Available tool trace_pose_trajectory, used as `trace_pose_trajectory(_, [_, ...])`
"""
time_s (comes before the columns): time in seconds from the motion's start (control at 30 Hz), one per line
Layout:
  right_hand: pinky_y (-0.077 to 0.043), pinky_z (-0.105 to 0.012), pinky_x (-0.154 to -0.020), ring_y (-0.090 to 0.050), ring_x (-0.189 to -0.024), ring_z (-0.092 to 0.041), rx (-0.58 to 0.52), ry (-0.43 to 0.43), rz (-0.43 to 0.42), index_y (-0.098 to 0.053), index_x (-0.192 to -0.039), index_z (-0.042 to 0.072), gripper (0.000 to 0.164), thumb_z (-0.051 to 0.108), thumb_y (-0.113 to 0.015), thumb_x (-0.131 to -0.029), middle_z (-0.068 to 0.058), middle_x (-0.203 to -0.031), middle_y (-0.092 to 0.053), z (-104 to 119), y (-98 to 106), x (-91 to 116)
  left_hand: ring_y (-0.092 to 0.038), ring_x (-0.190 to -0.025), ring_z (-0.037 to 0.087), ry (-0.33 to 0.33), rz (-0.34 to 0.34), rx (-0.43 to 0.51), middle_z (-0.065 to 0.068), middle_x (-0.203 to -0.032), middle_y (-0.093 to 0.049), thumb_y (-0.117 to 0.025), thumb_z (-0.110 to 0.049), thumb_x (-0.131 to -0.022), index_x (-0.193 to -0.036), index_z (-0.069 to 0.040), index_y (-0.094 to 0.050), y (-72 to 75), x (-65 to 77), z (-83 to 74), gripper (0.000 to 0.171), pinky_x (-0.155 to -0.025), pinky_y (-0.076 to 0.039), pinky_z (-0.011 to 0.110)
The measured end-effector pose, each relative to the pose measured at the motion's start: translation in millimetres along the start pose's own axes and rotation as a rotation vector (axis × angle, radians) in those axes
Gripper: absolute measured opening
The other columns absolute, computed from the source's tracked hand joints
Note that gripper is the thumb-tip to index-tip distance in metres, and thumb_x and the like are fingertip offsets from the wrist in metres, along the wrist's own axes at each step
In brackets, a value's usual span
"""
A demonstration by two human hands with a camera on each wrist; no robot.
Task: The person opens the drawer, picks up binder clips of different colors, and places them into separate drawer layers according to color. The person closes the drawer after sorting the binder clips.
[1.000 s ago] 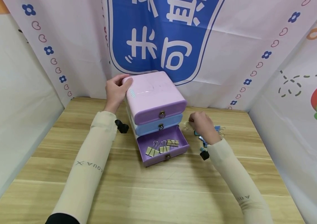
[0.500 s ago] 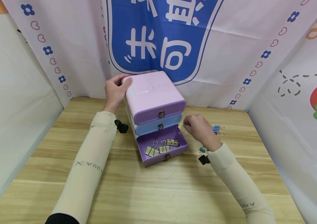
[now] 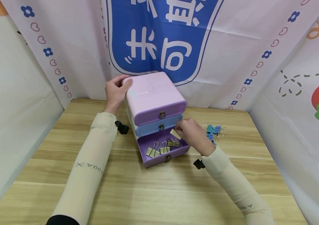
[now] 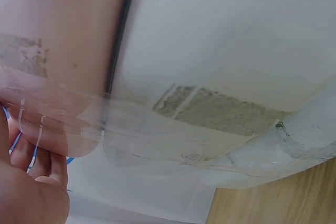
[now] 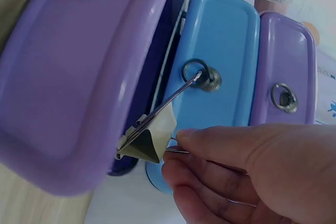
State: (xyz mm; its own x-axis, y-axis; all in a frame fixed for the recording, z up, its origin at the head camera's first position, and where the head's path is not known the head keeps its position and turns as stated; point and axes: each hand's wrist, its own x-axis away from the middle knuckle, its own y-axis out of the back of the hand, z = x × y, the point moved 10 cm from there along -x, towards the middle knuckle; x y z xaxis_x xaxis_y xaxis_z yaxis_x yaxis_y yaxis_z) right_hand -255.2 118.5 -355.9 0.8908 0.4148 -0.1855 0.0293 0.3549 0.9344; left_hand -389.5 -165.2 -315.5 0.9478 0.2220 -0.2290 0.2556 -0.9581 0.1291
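Note:
A small three-drawer cabinet [image 3: 155,90] with a pink top stands on the table, its bottom purple drawer [image 3: 148,162] pulled out. My left hand [image 3: 116,93] grips the cabinet's rear left corner, thumb on the top; the left wrist view shows its fingers [image 4: 39,163] bent around the back. Over the drawer's right side, my right hand [image 3: 191,132] pinches a gold binder clip [image 3: 175,134] by a wire handle. In the right wrist view the binder clip [image 5: 149,137] hangs tilted at the thumb and finger. Several gold binder clips [image 3: 153,152] lie in the drawer.
Several blue and teal binder clips [image 3: 213,132] lie on the wooden table [image 3: 154,197], right of the cabinet. The blue middle drawer [image 3: 159,125] and the purple top drawer front [image 3: 148,117] sit above the open one. A printed cloth [image 3: 92,47] hangs close behind.
My right hand has moved left and toward me with the gold binder clip, from beside the cabinet to over the open drawer. The left hand has stayed on the corner.

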Motion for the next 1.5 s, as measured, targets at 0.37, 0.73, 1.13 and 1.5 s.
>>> trace_pose_trajectory(0.37, [-0.039, -0.024, -0.051, -0.047, -0.053, -0.010, 0.046, -0.006, -0.003, -0.058, -0.065, 0.013, 0.038, 0.009, -0.069, -0.101, 0.002, -0.060, -0.055, 4.1, -17.4, -6.2, -0.063, -0.117, 0.015, -0.002, -0.003, 0.001, 0.006, -0.134, -0.071, -0.076, -0.041, -0.097, -0.130, -0.017, -0.075, 1.3, 0.4, 0.2, 0.041, -0.107, -0.052, 0.031])
trace_pose_trajectory(0.73, [-0.034, -0.023, -0.047, -0.040, -0.050, -0.009, 0.084, -0.075, -0.005, -0.038, -0.058, 0.019, 0.048, 0.000, -0.060, -0.096, 0.004, -0.054, -0.043, -2.8, -29.8, -7.7, -0.063, -0.116, 0.015, -0.002, -0.001, 0.006, 0.006, -0.133, -0.071, -0.076, -0.041, -0.096, -0.129, -0.016, -0.076, 1.5, 0.8, -0.1, 0.041, -0.106, -0.052, 0.031])
trace_pose_trajectory(1.13, [-0.040, -0.027, -0.051, -0.049, -0.053, -0.013, 0.035, -0.097, -0.042, -0.045, -0.061, 0.017, 0.045, 0.007, -0.070, -0.097, -0.001, -0.059, -0.056, -9.3, -26.3, -9.1, -0.063, -0.116, 0.016, -0.011, 0.003, 0.014, 0.007, -0.134, -0.071, -0.077, -0.039, -0.096, -0.130, -0.015, -0.075, 0.3, -1.1, -1.3, 0.041, -0.106, -0.052, 0.031])
trace_pose_trajectory(1.5, [-0.052, -0.024, -0.056, -0.059, -0.057, -0.008, -0.070, -0.094, -0.037, -0.080, -0.096, 0.005, 0.010, 0.014, -0.075, -0.097, -0.003, -0.078, -0.076, -0.5, -4.5, 7.3, -0.063, -0.116, 0.015, -0.018, 0.002, 0.012, 0.006, -0.133, -0.072, -0.077, -0.039, -0.096, -0.129, -0.016, -0.076, 0.4, -0.5, -0.1, 0.040, -0.106, -0.052, 0.030])
